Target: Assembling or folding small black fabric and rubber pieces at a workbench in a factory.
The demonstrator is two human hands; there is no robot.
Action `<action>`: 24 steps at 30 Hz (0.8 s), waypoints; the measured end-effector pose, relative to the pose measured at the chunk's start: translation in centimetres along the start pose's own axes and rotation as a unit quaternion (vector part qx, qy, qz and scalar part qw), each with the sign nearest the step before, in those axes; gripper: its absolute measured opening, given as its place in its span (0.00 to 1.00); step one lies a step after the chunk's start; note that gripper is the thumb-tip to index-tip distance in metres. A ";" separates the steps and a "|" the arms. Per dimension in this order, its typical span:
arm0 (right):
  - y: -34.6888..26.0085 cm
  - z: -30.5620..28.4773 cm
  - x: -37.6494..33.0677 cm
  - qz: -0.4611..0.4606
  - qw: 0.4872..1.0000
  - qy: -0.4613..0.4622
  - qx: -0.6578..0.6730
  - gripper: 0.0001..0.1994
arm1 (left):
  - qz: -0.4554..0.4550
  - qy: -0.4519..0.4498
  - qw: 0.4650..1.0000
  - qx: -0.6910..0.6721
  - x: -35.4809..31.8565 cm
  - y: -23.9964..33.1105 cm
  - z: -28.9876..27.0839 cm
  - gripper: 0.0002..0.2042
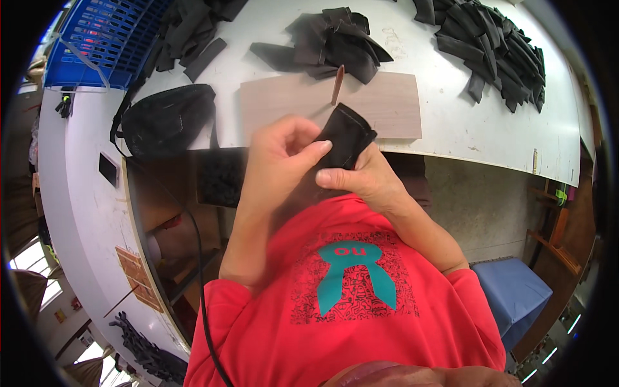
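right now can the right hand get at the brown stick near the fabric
Probably yes: the brown stick shows uncovered just past the black fabric, but the right hand grips that fabric and may need to let go.

The left forearm (pixel 249 216) is standing nearly upright, and the left hand (pixel 284 147) is curling its fingers and pointing its thumb rightward. The right forearm (pixel 422 222) is slanting up and leftward; the right hand (pixel 366 175) is gripping, its thumb lying just below the left one, its other fingers mostly hiding from view.
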State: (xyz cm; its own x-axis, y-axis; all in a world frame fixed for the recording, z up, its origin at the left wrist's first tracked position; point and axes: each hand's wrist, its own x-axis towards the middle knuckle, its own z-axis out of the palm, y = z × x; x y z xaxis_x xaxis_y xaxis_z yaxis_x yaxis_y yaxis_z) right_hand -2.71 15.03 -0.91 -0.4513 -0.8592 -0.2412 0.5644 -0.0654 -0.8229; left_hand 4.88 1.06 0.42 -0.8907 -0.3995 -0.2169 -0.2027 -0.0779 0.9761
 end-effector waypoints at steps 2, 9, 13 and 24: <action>1.5 -0.5 -0.3 0.012 0.996 0.077 0.032 0.12 | -0.004 -0.024 1.000 -0.011 0.2 0.6 1.1 0.06; 1.5 -2.3 -0.6 -0.043 0.978 0.184 0.091 0.08 | 0.014 0.014 0.986 -0.165 -0.3 -0.9 2.2 0.15; 1.0 -2.9 -0.8 -0.059 0.971 0.204 0.107 0.07 | -0.012 -0.034 0.979 -0.200 -1.5 -1.8 2.6 0.15; 1.0 -3.2 -0.4 -0.027 0.971 0.188 0.143 0.07 | -0.036 0.001 0.980 -0.194 -0.8 -2.6 3.2 0.06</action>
State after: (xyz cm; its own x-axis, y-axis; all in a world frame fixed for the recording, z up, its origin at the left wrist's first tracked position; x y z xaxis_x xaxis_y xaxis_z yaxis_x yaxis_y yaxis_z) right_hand -4.18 16.88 -3.25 -0.6766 -0.6073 -0.4163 0.6768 -0.2902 -0.6766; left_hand 4.85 4.53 -1.97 -0.8791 -0.3817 -0.2856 -0.0944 -0.4477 0.8892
